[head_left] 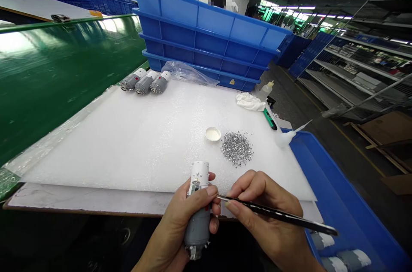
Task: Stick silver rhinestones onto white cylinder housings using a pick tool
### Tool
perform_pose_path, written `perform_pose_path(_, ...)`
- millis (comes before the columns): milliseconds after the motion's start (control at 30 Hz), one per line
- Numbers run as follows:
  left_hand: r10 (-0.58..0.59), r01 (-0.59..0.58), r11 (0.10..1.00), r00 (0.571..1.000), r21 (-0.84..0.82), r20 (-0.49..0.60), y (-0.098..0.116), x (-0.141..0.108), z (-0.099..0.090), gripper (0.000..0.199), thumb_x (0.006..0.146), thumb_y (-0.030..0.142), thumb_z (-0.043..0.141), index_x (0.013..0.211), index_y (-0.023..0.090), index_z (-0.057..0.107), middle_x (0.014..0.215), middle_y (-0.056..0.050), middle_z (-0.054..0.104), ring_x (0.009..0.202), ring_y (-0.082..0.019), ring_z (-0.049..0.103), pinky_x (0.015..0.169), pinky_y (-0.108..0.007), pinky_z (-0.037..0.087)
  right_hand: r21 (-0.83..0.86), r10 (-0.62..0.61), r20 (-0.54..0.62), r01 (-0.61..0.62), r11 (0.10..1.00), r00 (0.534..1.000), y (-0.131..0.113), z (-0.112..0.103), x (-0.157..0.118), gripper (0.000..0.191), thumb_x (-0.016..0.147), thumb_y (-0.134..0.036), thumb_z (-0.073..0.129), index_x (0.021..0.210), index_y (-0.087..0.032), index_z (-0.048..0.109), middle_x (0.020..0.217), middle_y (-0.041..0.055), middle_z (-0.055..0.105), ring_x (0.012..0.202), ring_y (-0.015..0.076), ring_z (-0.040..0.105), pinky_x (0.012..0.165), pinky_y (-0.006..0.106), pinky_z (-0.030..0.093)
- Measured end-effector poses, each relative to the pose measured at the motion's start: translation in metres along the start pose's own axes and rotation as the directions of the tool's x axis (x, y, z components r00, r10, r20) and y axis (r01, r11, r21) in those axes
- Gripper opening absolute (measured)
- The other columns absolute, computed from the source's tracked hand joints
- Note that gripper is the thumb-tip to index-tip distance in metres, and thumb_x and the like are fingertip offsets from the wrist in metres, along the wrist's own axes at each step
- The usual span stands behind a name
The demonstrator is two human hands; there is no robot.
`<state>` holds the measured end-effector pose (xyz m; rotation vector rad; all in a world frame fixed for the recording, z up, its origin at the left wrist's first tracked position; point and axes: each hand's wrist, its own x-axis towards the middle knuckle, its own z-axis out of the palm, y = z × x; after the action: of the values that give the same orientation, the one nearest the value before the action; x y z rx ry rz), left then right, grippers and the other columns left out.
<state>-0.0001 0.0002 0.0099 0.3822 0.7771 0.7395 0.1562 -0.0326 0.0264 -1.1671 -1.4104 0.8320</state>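
A grey and white cylindrical model [198, 225] is held upright by my left hand [180, 220], its fingers wrapped round it and the thumb across its front. My right hand [267, 216] pinches a thin black tool [283, 215], whose pale tip reaches the left thumb beside the cylinder. Whether the tip holds anything is too small to tell. Beyond the hands, a pile of small silvery pieces [237, 148] lies on the white foam sheet [128, 134], with a small round white dish [213, 134] to its left.
Three similar cylinders [144, 82] lie at the back left. Stacked blue crates [206, 36] stand behind. A white cloth [250, 101], green-black cutter [269, 119] and bottles line the right side. A blue tray [347, 203] at right holds more cylinders. A person is behind the crates.
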Motion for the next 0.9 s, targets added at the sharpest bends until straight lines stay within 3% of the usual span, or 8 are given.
perform_pose_path(267, 0.021, -0.021, 0.999, 1.000, 0.043, -0.008, 0.002, -0.001, 0.001, 0.043, 0.085, 0.030, 0.072, 0.118, 0.014, 0.051, 0.063, 0.003, 0.065, 0.048, -0.007, 0.055, 0.050, -0.016, 0.045, 0.002, -0.004, 0.015, 0.004, 1.000, 1.000, -0.001, -0.002, 0.000, 0.020, 0.084, -0.009, 0.070, 0.079, -0.024, 0.058, 0.081, -0.0031, 0.068, 0.068, 0.0091, 0.071, 0.061, 0.015, 0.059)
perform_pose_path(400, 0.019, -0.018, 0.999, 0.999, 0.048, -0.034, 0.001, -0.001, -0.001, 0.042, 0.085, 0.033, 0.072, 0.117, 0.014, 0.052, 0.064, 0.003, 0.065, 0.049, -0.008, 0.056, 0.051, -0.017, 0.046, 0.084, 0.021, -0.009, -0.020, 0.996, 1.000, 0.000, 0.001, 0.002, 0.020, 0.083, -0.009, 0.071, 0.077, -0.023, 0.058, 0.077, -0.0022, 0.068, 0.067, 0.0105, 0.070, 0.060, 0.018, 0.059)
perform_pose_path(567, 0.026, -0.025, 1.000, 0.999, 0.014, -0.041, 0.000, -0.001, -0.002, 0.040, 0.086, 0.033, 0.070, 0.117, 0.014, 0.053, 0.067, 0.002, 0.066, 0.048, -0.008, 0.055, 0.049, -0.017, 0.046, 0.268, 0.180, 0.007, -0.175, 0.948, 0.984, 0.010, 0.002, 0.004, 0.019, 0.083, -0.016, 0.074, 0.074, -0.021, 0.058, 0.075, -0.0024, 0.065, 0.050, 0.0053, 0.054, 0.044, 0.016, 0.045)
perform_pose_path(700, 0.042, -0.041, 0.999, 0.999, 0.009, -0.030, 0.000, -0.003, -0.003, 0.037, 0.085, 0.033, 0.072, 0.114, 0.014, 0.056, 0.070, 0.001, 0.066, 0.048, -0.007, 0.054, 0.048, -0.017, 0.045, 0.343, 0.278, 0.094, -0.293, 0.893, 0.956, 0.018, -0.004, 0.005, 0.020, 0.085, -0.024, 0.075, 0.077, -0.021, 0.056, 0.077, -0.0033, 0.060, 0.049, 0.0045, 0.047, 0.044, 0.018, 0.038)
perform_pose_path(767, 0.059, -0.059, 0.998, 0.998, 0.006, 0.010, 0.000, -0.004, -0.003, 0.039, 0.083, 0.037, 0.074, 0.111, 0.015, 0.059, 0.073, 0.001, 0.066, 0.048, -0.006, 0.051, 0.046, -0.017, 0.044, 0.292, 0.266, 0.090, -0.281, 0.914, 0.960, 0.019, -0.009, 0.013, 0.023, 0.086, -0.028, 0.073, 0.076, -0.021, 0.054, 0.075, -0.0034, 0.058, 0.050, 0.0061, 0.047, 0.044, 0.020, 0.037)
perform_pose_path(900, 0.093, -0.096, 0.994, 0.994, 0.060, 0.057, 0.000, -0.006, -0.003, 0.040, 0.083, 0.051, 0.070, 0.103, 0.017, 0.061, 0.073, 0.001, 0.063, 0.045, -0.005, 0.048, 0.046, -0.017, 0.040, -0.063, 0.168, 0.004, -0.168, 0.984, 0.986, 0.020, -0.018, 0.053, 0.029, 0.083, -0.036, 0.073, 0.070, -0.021, 0.052, 0.068, -0.0025, 0.058, 0.051, 0.0092, 0.046, 0.045, 0.025, 0.037)
